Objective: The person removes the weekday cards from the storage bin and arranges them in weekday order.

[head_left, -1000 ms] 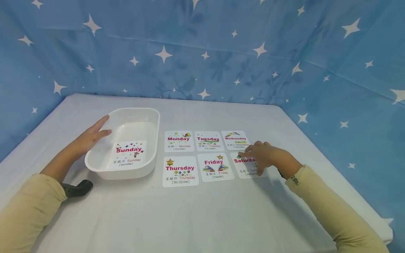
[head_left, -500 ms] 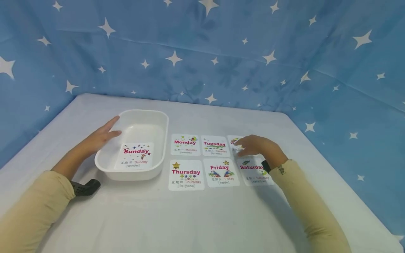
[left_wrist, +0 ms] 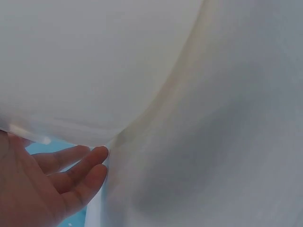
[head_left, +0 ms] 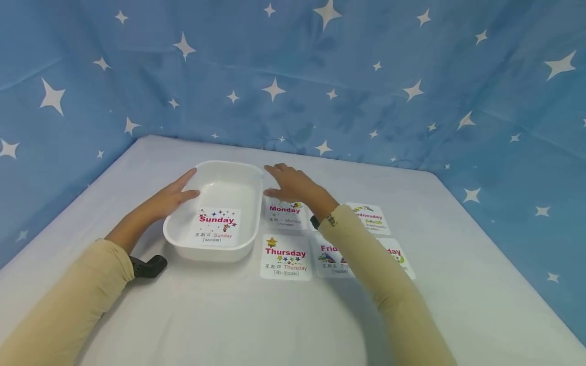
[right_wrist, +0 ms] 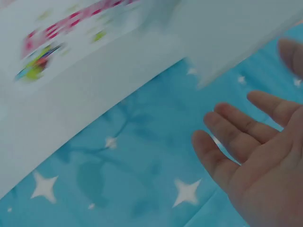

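Note:
A white plastic tub (head_left: 211, 252) stands on the table with the Sunday card (head_left: 215, 227) lying inside it. My left hand (head_left: 166, 201) holds the tub's left rim, thumb over the inside; in the left wrist view its fingers (left_wrist: 78, 177) lie along the outer wall. My right hand (head_left: 293, 184) is in the air beside the tub's right rim, fingers spread and holding nothing. Below it lies the Monday card (head_left: 286, 216), its top edge partly covered. The Tuesday card is hidden behind the right hand and sleeve.
In front of Monday lies the Thursday card (head_left: 286, 258). The Friday card (head_left: 330, 258) and Saturday card (head_left: 397, 254) are partly covered by my right sleeve (head_left: 380, 269). Further right is the Wednesday card (head_left: 372, 218). A blue star-patterned curtain (head_left: 297, 66) rises behind the white table (head_left: 229, 315).
My right hand has swept left from over the Saturday card, past Wednesday, to above Monday near the tub. The left hand stays at the tub's rim. The head view has turned slightly left.

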`<state>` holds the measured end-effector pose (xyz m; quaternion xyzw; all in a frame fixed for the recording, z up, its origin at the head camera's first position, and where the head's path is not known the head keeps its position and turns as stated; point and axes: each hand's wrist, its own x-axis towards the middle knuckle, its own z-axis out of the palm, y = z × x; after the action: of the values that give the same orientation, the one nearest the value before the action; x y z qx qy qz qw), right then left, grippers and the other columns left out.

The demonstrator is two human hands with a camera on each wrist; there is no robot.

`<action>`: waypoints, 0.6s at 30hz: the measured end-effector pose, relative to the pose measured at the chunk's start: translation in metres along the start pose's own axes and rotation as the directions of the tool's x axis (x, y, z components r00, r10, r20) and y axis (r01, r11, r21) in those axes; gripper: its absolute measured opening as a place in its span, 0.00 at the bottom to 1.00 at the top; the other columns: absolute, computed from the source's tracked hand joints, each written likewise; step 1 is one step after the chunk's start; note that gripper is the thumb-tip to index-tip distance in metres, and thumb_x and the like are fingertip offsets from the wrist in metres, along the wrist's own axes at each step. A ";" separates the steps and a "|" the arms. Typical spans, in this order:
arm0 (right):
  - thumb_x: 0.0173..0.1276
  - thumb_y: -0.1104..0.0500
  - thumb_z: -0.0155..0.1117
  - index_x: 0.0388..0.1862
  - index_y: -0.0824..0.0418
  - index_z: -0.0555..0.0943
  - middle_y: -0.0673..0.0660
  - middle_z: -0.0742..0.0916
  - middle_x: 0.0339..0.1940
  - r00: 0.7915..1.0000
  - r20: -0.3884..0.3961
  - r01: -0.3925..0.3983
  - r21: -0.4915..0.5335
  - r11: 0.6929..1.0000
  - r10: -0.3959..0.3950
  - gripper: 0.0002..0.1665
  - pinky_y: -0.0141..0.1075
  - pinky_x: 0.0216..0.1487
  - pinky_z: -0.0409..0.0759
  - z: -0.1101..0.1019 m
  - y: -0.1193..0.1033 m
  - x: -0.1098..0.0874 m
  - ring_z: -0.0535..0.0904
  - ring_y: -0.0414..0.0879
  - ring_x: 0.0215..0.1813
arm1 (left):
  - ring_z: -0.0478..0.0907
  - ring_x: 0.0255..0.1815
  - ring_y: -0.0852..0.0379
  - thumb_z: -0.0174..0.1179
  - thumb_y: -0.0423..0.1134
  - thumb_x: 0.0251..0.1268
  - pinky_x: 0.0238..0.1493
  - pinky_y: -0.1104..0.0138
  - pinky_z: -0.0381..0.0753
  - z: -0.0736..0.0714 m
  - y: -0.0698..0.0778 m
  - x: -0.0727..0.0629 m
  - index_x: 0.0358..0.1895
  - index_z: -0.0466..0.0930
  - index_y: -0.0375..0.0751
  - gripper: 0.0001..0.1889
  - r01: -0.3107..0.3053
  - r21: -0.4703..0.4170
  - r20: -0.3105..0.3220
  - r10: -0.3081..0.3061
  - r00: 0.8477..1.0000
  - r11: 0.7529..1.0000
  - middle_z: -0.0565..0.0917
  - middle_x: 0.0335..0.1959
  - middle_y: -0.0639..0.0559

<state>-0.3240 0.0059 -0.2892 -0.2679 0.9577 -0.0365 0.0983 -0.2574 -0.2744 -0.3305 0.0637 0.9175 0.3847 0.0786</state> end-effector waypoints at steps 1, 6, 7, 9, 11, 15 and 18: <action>0.68 0.43 0.50 0.74 0.49 0.47 0.55 0.58 0.74 0.999 -0.021 0.030 -0.018 0.999 -0.030 0.41 0.49 0.71 0.55 -0.001 -0.012 0.003 0.54 0.51 0.73 | 0.34 0.72 0.33 0.41 0.46 0.70 0.67 0.39 0.39 -0.001 0.001 0.000 0.72 0.28 0.43 0.37 -0.001 0.001 -0.004 0.001 1.000 1.000 0.34 0.73 0.37; 0.68 0.43 0.50 0.74 0.52 0.48 0.55 0.63 0.72 0.990 0.036 0.137 -0.062 0.989 -0.135 0.40 0.43 0.71 0.58 0.002 -0.062 0.008 0.59 0.48 0.71 | 0.36 0.71 0.32 0.41 0.45 0.70 0.67 0.38 0.41 -0.001 0.004 -0.001 0.72 0.29 0.42 0.37 -0.003 0.006 0.001 0.003 1.000 1.000 0.35 0.73 0.36; 0.66 0.41 0.52 0.74 0.51 0.47 0.54 0.62 0.72 0.987 0.086 0.141 -0.049 0.989 -0.137 0.44 0.42 0.71 0.58 0.005 -0.070 0.008 0.59 0.48 0.72 | 0.36 0.71 0.32 0.41 0.45 0.70 0.66 0.38 0.41 -0.001 0.004 -0.001 0.72 0.29 0.42 0.37 -0.005 0.006 0.002 0.005 1.000 1.000 0.35 0.73 0.35; 0.59 0.36 0.58 0.74 0.48 0.43 0.53 0.59 0.74 0.971 0.203 0.132 -0.025 0.991 -0.124 0.53 0.42 0.71 0.57 0.013 -0.085 0.007 0.56 0.47 0.73 | 0.36 0.71 0.31 0.41 0.45 0.70 0.66 0.38 0.41 -0.001 0.004 -0.002 0.72 0.29 0.42 0.36 -0.011 0.007 0.002 0.011 1.000 1.000 0.36 0.72 0.35; 0.52 0.34 0.63 0.74 0.44 0.40 0.51 0.57 0.74 0.949 0.302 0.110 -0.037 0.993 -0.093 0.60 0.42 0.70 0.58 0.024 -0.097 0.006 0.56 0.45 0.73 | 0.37 0.71 0.30 0.40 0.46 0.71 0.66 0.37 0.42 -0.001 0.003 -0.002 0.72 0.29 0.42 0.36 -0.015 0.009 0.002 0.015 1.000 1.000 0.36 0.72 0.34; 0.45 0.36 0.69 0.74 0.42 0.39 0.51 0.58 0.73 0.935 0.348 0.116 -0.104 0.988 -0.073 0.66 0.42 0.67 0.63 0.036 -0.106 0.005 0.60 0.46 0.70 | 0.37 0.70 0.30 0.41 0.46 0.70 0.65 0.36 0.43 0.000 0.003 -0.002 0.72 0.29 0.41 0.37 -0.019 0.013 -0.002 0.019 1.000 1.000 0.36 0.72 0.34; 0.44 0.36 0.71 0.74 0.44 0.40 0.53 0.58 0.72 0.943 0.321 0.139 -0.128 0.982 -0.092 0.66 0.43 0.67 0.63 0.036 -0.110 0.007 0.59 0.47 0.69 | 0.38 0.70 0.29 0.40 0.47 0.71 0.64 0.36 0.46 -0.002 0.003 -0.003 0.72 0.29 0.42 0.37 -0.013 0.019 -0.005 0.013 1.000 1.000 0.36 0.72 0.33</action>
<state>-0.2664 -0.0922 -0.3123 -0.3326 0.9126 0.0722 0.2266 -0.2546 -0.2742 -0.3266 0.0694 0.9209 0.3767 0.0730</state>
